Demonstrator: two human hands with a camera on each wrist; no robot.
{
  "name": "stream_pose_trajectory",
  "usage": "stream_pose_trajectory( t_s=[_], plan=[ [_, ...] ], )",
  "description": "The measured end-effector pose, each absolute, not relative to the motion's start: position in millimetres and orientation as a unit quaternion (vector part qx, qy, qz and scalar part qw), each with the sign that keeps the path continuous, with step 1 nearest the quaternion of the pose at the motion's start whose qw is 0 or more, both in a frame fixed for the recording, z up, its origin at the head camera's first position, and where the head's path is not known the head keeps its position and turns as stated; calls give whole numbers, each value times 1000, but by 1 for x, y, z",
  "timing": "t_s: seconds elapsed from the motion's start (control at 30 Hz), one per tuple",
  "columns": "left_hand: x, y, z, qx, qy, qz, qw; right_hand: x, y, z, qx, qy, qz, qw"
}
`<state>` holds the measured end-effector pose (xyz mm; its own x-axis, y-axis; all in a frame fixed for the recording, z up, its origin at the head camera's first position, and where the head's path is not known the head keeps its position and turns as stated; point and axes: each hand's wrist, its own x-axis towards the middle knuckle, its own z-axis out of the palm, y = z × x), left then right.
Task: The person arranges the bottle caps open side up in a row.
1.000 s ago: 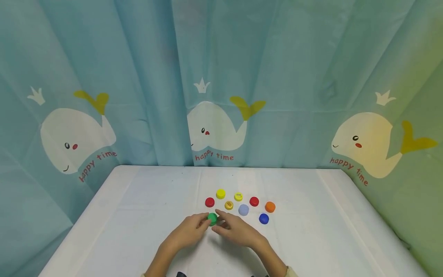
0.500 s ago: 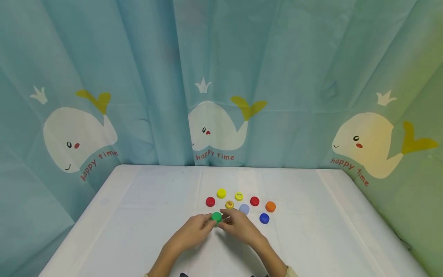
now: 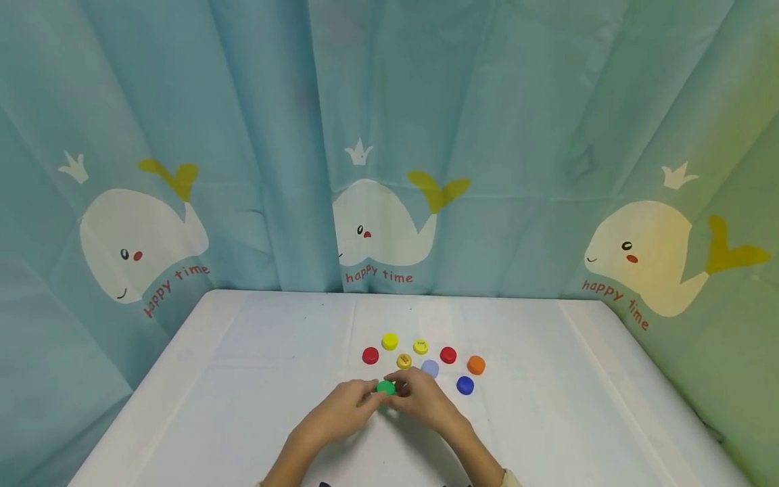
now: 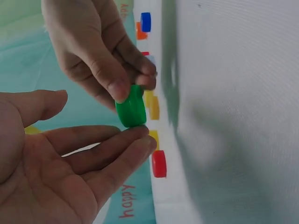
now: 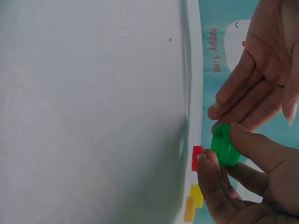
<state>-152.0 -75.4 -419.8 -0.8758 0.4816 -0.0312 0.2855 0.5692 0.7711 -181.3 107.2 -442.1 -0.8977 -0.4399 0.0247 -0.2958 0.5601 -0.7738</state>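
Observation:
A green bottle cap (image 3: 386, 387) is held up off the table between my two hands near the middle of the head view. My right hand (image 3: 429, 402) pinches it between thumb and fingers. In the right wrist view the cap (image 5: 226, 144) is tilted, its hollow side facing left. My left hand (image 3: 347, 409) is beside it. The left wrist view shows the left fingers (image 4: 100, 151) fairly straight, fingertips at or close to the cap's lower edge, and the thumb away from it.
Several loose caps lie beyond the hands on the white table (image 3: 578, 406): red (image 3: 370, 355), yellow (image 3: 390, 341), yellow-orange (image 3: 404, 361), pale blue (image 3: 430, 368), another red (image 3: 448, 355), orange (image 3: 477, 365) and dark blue (image 3: 465, 385). A whale-print curtain (image 3: 517, 135) hangs behind.
One second ago the left fingers pinched the green cap, with the right hand just apart. The cap has shifted slightly right; now the right hand pinches it and the left grip is released.

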Motion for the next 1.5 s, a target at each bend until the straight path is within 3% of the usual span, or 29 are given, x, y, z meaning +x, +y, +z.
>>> stream_pose_trajectory(
  t_s=[0.63, 0.97, 1.5],
  plan=[
    [-154, -78, -420, 168, 859, 484, 15, -176, 110, -431, -237, 862, -446, 35],
    [-153, -78, -420, 157, 836, 524, 40, -174, 109, -429, -254, 854, -454, 4],
    [-154, -81, -421, 147, 798, 582, 61, -170, 108, -425, -258, 848, -464, 12]
  ],
)
